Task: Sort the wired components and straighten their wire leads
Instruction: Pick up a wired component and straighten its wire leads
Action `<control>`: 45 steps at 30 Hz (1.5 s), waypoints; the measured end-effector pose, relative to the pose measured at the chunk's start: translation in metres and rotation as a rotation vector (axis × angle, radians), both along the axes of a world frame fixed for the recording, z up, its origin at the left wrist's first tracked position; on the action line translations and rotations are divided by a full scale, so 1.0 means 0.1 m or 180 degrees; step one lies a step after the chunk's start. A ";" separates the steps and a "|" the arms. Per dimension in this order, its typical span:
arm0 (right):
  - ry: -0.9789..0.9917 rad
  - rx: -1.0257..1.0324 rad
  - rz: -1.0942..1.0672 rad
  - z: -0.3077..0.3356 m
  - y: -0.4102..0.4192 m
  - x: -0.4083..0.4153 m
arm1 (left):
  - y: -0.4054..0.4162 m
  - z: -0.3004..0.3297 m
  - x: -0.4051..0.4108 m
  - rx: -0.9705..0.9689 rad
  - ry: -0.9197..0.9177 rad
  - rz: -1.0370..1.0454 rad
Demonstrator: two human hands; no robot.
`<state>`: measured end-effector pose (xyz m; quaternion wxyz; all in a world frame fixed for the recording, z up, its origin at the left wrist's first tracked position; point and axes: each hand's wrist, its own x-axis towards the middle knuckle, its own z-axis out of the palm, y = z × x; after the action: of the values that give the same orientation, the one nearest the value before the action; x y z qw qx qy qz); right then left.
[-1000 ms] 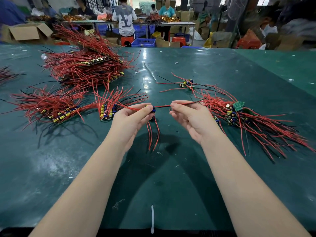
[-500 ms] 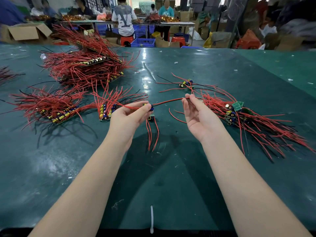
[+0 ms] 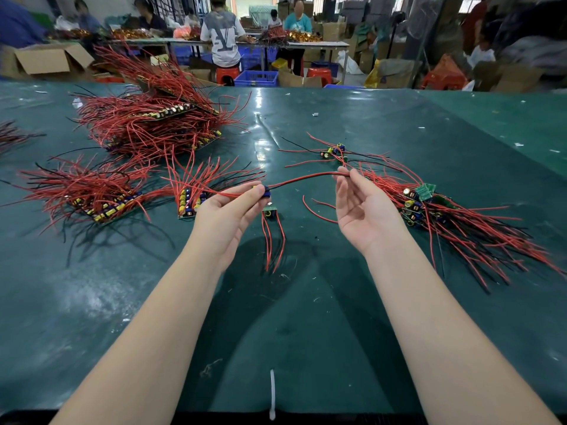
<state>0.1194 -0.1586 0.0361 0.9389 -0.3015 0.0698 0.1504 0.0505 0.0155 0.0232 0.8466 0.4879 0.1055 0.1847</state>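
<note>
Left hand (image 3: 228,214) holds a wired component (image 3: 266,191) above the green bench (image 3: 306,332), grip pinched on its small dark blue body between thumb and fingertips. A small green board (image 3: 271,211) with a yellow part hangs just below the hand. From it several red leads (image 3: 271,240) droop toward the bench, slightly bowed, ends splayed apart.

One red lead (image 3: 303,178), with a black one alongside near the component, runs from the held body rightward in a shallow upward arc to the right hand (image 3: 362,210). Right hand is palm up; thumb and fingertips pinch the far end of that lead, remaining fingers relaxed. The lead is nearly taut, not fully straight.

A loose curved red wire (image 3: 316,211) lies on the bench between the two hands.

Right of the right hand: an unsorted heap (image 3: 466,231) of components, red and black leads fanning out toward the right, green boards and cylindrical parts at its near-left end. Beyond the right hand, a few loose components (image 3: 334,151) with leads pointing in various directions.

Left side: a sorted row (image 3: 190,200) just beside the left hand, leads fanning away from the camera; a second row (image 3: 101,204) further left; a large stacked pile (image 3: 159,124) behind them. In each, bodies are lined up edge to edge, yellow and blue parts visible.

A white strip (image 3: 271,394) lies at the near bench edge.
</note>
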 end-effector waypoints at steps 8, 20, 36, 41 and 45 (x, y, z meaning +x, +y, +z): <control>0.0119 0.0421 0.0079 0.03 0.01 -0.02 | 0.01 0.01 0.01 -0.0148 0.0016 -0.0076; -0.0407 -0.0737 0.0905 -0.03 0.28 -0.15 | -0.04 -0.01 0.03 0.0015 0.0278 -0.0245; -0.0883 -0.0892 0.0419 -0.12 0.35 -0.18 | 0.03 0.02 0.04 -0.0242 -0.0096 0.0395; -0.1020 -0.1078 0.0410 -0.15 0.36 -0.19 | 0.07 0.00 0.03 -0.0262 -0.0013 0.0573; -0.1091 -0.1157 0.0346 -0.16 0.35 -0.18 | 0.10 0.00 0.04 -0.0333 0.0057 0.0678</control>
<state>0.1013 -0.1235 0.0205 0.8580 -0.4898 -0.0807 0.1323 0.0541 0.0258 0.0228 0.8455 0.4307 0.1738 0.2636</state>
